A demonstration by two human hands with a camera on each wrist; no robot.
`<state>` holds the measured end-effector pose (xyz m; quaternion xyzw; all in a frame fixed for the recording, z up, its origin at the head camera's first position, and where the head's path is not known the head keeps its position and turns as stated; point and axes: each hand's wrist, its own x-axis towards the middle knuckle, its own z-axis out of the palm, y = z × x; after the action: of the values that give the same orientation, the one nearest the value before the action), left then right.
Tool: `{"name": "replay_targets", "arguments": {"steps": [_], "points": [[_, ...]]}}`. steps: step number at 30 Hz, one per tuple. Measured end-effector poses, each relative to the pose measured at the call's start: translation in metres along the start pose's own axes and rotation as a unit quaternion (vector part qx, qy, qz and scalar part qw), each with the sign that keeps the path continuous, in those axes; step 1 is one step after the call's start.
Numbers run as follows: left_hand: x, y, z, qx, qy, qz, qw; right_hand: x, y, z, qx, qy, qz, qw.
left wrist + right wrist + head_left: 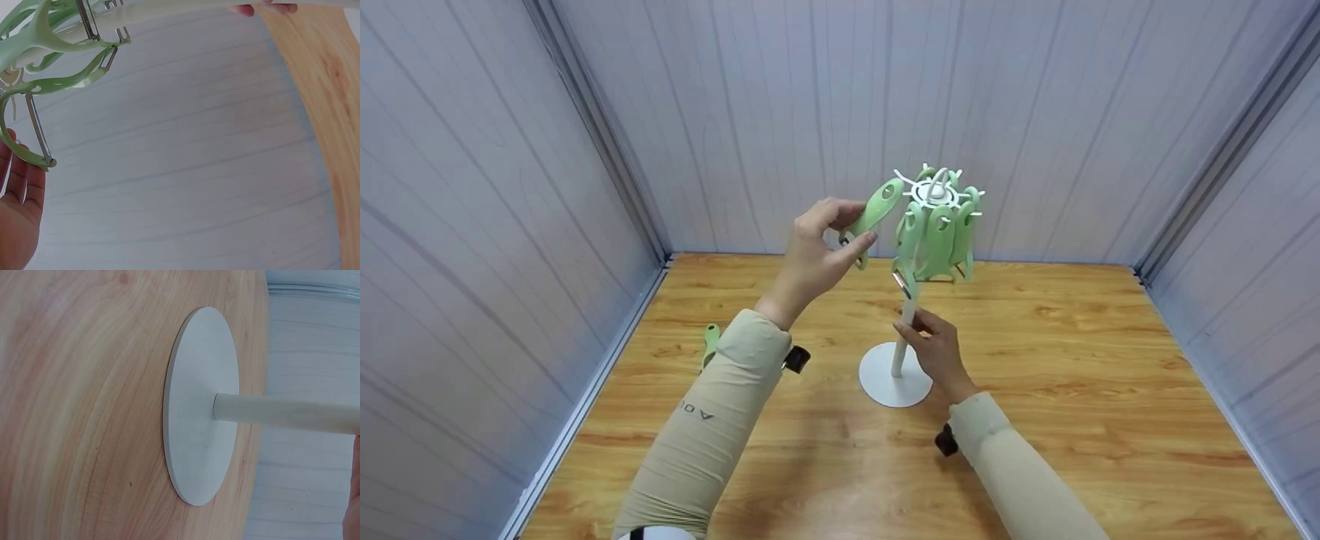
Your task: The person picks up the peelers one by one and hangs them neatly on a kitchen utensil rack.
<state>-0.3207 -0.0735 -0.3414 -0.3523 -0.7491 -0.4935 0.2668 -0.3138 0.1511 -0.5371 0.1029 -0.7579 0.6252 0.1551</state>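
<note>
My left hand [821, 251] pinches a green peeler [877, 206] between thumb and fingers, its holed handle end up beside the hooks of a white stand. Whether that hole touches a hook cannot be told. In the left wrist view the peeler's metal blade [38, 128] faces the hanging peelers, close to the left hand [22, 208]. Several green peelers [940, 244] hang by their handle holes from the hooked ring [936, 193]. Lower down, my right hand [937, 349] holds the white pole [898, 358]; in the right wrist view only part of that hand [353, 500] shows.
The stand's round white base [877, 386] sits flat on the wooden table [1050, 375]. Another green peeler [711, 341] lies at the left, partly hidden by my left sleeve. Pale panel walls [810, 112] enclose the table at the back and both sides.
</note>
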Motion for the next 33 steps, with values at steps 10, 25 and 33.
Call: {"name": "replay_targets", "arguments": {"steps": [10, 25, 33], "points": [[0.000, 0.001, 0.010, -0.015, -0.006, -0.014, 0.9998, 0.000, 0.002, 0.002, 0.001, 0.003, -0.036, 0.9994], [-0.007, 0.001, 0.021, -0.037, -0.006, -0.035, 0.9987, -0.001, 0.004, 0.003, -0.006, 0.002, -0.045, 0.9990], [-0.014, 0.003, 0.028, -0.045, -0.003, -0.050, 0.9977, -0.002, 0.004, 0.006, -0.007, 0.018, -0.037, 0.9991]]}}
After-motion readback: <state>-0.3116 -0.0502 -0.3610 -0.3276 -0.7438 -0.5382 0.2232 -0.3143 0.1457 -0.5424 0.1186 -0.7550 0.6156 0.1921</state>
